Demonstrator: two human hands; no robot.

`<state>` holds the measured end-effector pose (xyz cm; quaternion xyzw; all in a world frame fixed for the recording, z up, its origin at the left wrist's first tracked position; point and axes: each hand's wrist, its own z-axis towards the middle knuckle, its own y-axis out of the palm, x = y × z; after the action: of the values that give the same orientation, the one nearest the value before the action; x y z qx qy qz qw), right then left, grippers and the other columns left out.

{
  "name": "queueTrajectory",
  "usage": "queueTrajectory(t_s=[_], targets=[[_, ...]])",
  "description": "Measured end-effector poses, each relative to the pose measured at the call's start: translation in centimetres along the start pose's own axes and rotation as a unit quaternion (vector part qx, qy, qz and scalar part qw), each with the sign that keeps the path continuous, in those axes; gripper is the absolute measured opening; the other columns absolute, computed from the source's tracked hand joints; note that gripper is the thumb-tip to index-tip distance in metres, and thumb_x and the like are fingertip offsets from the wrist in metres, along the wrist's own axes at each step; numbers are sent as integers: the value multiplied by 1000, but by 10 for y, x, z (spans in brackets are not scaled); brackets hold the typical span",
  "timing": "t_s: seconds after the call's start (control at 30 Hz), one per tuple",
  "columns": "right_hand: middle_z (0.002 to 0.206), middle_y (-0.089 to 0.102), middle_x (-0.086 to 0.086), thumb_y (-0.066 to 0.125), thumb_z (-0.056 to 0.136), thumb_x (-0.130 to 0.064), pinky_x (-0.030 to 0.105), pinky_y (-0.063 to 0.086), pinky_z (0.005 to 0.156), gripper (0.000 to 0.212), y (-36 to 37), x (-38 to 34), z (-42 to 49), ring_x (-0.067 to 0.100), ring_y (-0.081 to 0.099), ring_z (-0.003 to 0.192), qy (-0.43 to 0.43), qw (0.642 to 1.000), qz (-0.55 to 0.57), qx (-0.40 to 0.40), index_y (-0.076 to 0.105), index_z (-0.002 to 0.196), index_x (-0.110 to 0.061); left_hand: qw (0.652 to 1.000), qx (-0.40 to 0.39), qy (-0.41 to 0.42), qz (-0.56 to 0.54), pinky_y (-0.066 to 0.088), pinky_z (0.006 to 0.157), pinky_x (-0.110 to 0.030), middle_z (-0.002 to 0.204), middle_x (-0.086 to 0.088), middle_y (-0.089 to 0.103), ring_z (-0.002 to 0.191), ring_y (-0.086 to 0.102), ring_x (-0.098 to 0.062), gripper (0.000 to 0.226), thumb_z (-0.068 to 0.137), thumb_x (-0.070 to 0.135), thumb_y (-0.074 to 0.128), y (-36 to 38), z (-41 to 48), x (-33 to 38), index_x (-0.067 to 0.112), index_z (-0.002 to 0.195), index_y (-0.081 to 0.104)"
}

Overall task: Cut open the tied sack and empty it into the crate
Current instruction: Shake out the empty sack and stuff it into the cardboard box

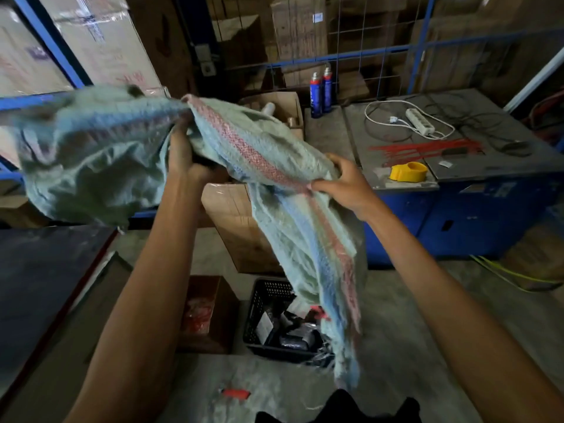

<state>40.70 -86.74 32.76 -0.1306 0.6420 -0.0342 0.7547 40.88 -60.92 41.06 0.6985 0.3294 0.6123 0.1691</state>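
- Left hand (pixel 183 157) grips a bunch of the sack (pixel 268 154) from beneath, fingers curled into the cloth.
- Right hand (pixel 341 184) pinches the sack's red stripe, to the right.
- Sack hangs limp in the air (motion-blurred at far left), its lower end dangling over the black crate (pixel 265 303) of dark packets.
- Red cutter (pixel 235 393) lies on the near floor.

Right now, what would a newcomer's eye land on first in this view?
The pale green sack with red and blue stripes fills the middle, hanging limp from the left hand and the right hand, which both grip it. Under its hanging end a black crate on the floor holds dark packets. At right, a yellow tape holder stands out on the grey table.
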Motion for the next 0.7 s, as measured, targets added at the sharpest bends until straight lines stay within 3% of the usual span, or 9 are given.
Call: queueTrajectory(t_s=[0.07,0.17,0.27,0.37,0.43,0.5,0.6,0.67,0.7], targets=[[91,67,-11,76,74,-6,9,47,64,37,-6,-14,7,-6,61,79,-18,998,14,59,64,106,-20,984,71,-76,143,55,73,-45,97,-12,71,91,66,-31,67,85,75,55,-29,5,-15,17,117,68],[82,69,-13,76,69,-6,9,45,59,30,-13,-37,17,-10,61,67,-65,992,5,113,69,95,-19,920,55,-275,274,48,74,-39,83,-10,53,81,54,-25,96,67,99,36,-76,1,-56,12,94,65],[89,74,2,76,63,-12,20,51,67,35,-10,-53,22,5,66,77,-118,985,-53,114,71,97,-7,789,0,-401,466,34,63,-26,70,-8,47,63,43,-16,91,73,98,19,-100,-22,-86,12,79,47],[93,74,11,75,62,-16,26,53,71,38,-4,-59,25,17,68,84,-151,978,-87,116,69,97,-1,650,67,-372,659,42,53,-22,58,-5,45,48,41,-17,100,59,104,33,-122,-24,-88,9,80,55],[93,74,9,76,64,-14,21,51,69,36,-2,-64,26,14,67,83,-152,979,-90,106,69,98,-2,599,110,-311,730,62,75,-37,83,-13,63,72,63,-26,98,69,86,61,-131,-13,-76,6,126,59],[91,72,3,77,66,-9,15,48,68,34,-5,-71,27,3,64,78,-148,982,-97,65,70,100,-5,559,81,-167,808,45,112,-52,144,-23,50,130,53,-40,124,69,66,81,-127,-5,-63,11,160,19],[95,69,-5,75,68,-9,11,47,74,45,-8,-82,27,-9,62,82,-133,985,-103,-29,69,113,-8,586,-76,99,800,13,124,-57,171,-13,0,156,5,-39,162,46,58,96,-96,-4,-56,21,162,-12],[97,67,-6,71,66,-13,14,47,79,51,-2,-92,26,-3,61,88,-137,986,-76,-52,66,117,-8,634,-169,151,739,1,127,-51,171,-9,-8,158,-5,-30,168,37,66,93,-76,-2,-68,17,162,-9],[95,65,-5,67,66,-12,14,47,79,51,4,-97,26,-3,61,85,-145,987,-40,-50,64,117,-6,675,-201,147,694,5,128,-49,172,-10,3,158,4,-26,162,38,69,91,-68,0,-79,17,163,4]])
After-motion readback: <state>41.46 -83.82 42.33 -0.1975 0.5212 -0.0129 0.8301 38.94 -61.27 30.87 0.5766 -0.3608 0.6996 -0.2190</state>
